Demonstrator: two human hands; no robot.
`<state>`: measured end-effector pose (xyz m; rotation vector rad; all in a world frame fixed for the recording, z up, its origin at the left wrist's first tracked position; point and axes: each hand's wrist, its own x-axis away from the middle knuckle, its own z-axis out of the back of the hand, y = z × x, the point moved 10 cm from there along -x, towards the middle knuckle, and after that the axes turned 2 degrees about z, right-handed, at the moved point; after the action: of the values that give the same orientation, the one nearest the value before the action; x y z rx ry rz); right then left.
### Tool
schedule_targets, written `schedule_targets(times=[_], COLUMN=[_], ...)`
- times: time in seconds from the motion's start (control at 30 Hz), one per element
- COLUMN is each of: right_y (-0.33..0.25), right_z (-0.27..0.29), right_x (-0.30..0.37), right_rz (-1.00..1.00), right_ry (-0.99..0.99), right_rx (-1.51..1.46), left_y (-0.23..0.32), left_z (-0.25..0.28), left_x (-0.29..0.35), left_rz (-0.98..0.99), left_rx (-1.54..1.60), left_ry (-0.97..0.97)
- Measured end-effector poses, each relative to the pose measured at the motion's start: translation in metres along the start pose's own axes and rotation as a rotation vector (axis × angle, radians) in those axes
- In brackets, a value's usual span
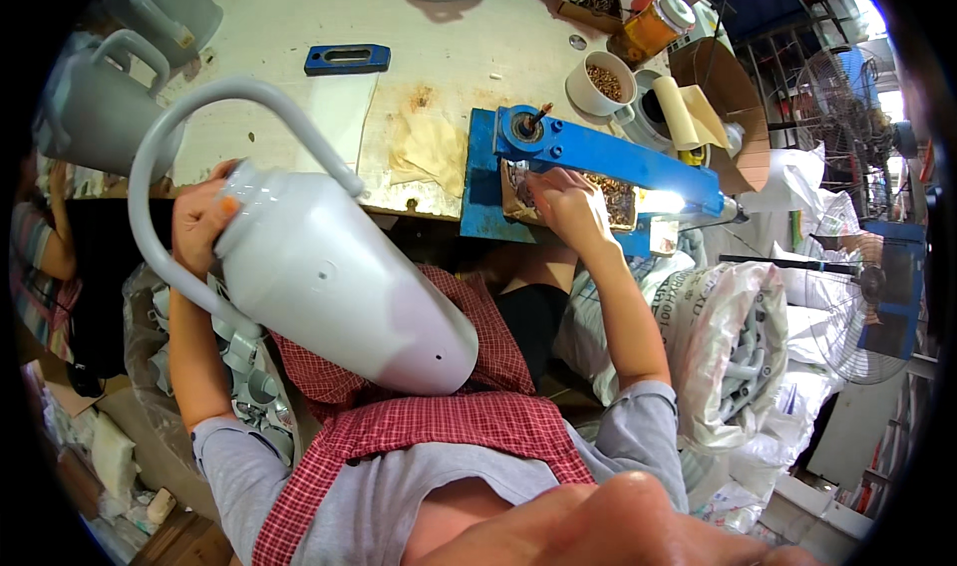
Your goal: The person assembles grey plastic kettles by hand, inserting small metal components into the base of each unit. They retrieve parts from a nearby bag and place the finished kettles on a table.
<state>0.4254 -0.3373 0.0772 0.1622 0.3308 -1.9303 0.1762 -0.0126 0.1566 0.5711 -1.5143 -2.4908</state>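
Observation:
A grey plastic jug (329, 267) lies tilted across my lap, its base toward the lower right. My left hand (202, 217) is closed around its neck, where an orange spot shows. A long curved grey tube (150, 167) arches around my left wrist and over the jug, one end loose above the body. Two small holes mark the jug's side. My right hand (566, 202) reaches into a shallow box of small brass-coloured metal pieces (616, 195), fingers bent down and fingertips hidden. Just above it runs the arm of a blue bench press (618, 162).
Several grey jugs (100, 108) stand at the table's left. A blue slotted block (347, 59) and a cloth (427, 152) lie on the table (279, 18). Beyond the press are a cup of metal pieces (601, 86) and an amber jar (653, 30). Sacks (698, 317) and a fan (847, 307) stand right.

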Motion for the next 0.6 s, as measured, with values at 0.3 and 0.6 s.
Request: schedule_targets(times=[0.3, 0.6], right_y=[-0.053, -0.055], right_z=[0.157, 0.153], right_x=[-0.010, -0.057], right_rz=[0.169, 0.258], right_ry=[0.736, 0.683], right_rx=[-0.064, -0.080], left_y=[-0.077, -0.108], left_z=[0.045, 0.056], left_x=[0.112, 0.133], left_rz=[0.520, 0.508], left_rx=[0.783, 0.809], left_ry=[0.747, 0.838])
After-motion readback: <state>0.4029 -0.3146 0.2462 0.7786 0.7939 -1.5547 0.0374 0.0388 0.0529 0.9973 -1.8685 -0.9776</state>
